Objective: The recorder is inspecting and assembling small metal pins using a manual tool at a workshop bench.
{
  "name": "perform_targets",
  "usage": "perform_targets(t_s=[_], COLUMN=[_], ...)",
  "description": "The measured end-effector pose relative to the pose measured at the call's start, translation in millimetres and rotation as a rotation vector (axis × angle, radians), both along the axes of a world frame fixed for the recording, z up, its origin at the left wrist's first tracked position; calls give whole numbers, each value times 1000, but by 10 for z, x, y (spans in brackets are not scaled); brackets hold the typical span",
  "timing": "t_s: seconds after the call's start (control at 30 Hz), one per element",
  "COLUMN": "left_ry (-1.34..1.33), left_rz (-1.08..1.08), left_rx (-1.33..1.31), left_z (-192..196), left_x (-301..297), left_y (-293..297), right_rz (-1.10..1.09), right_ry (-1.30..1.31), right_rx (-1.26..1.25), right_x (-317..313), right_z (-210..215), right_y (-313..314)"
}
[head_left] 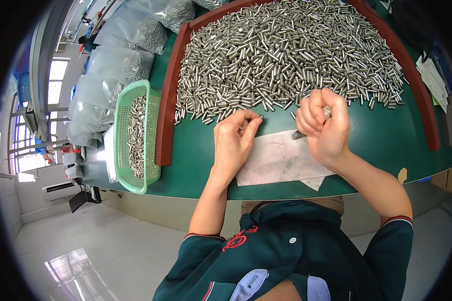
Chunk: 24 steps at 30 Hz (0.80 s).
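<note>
— Where to find the metal pins [291, 55]?
— Spread in a broad heap at the far middle of a green table [381, 155], between dark red rails on the left [171, 100] and right [428, 125].

— And the left hand [233, 138]?
— Poised just beside the heap's near edge, fingers curled, thumb and forefinger pinched on a single pin [261, 118], with only a small shiny end in view.

— And the right hand [322, 120]?
— Curled into a fist near the same edge, closed around a pale item [328, 112] too hidden to identify, with a dark end showing at the fist's left side.

— Between the wrists?
— Lying flat, a pale, smudged sheet [266, 163].

— Farther left?
— Just outside the left rail, a light green basket [154, 125] holding more pins; beyond, clear plastic bags [105, 65], also loaded with pins.
</note>
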State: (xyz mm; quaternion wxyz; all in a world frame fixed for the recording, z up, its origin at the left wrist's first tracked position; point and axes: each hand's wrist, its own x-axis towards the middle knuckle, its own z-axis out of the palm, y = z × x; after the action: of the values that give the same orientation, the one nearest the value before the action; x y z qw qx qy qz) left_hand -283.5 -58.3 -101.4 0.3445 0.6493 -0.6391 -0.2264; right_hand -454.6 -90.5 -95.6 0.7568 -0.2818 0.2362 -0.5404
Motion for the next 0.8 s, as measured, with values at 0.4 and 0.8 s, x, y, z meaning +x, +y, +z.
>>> perform_targets(t_s=[0.4, 0.8], left_ry=[-117, -96], left_rz=[-207, -214], left_rx=[14, -22], left_z=[-34, -60], left_x=[-252, -248], left_y=[212, 232], right_rz=[38, 47], right_ry=[-13, -5], right_rx=[14, -10], right_x=[51, 76], right_z=[-43, -73], right_y=[43, 58])
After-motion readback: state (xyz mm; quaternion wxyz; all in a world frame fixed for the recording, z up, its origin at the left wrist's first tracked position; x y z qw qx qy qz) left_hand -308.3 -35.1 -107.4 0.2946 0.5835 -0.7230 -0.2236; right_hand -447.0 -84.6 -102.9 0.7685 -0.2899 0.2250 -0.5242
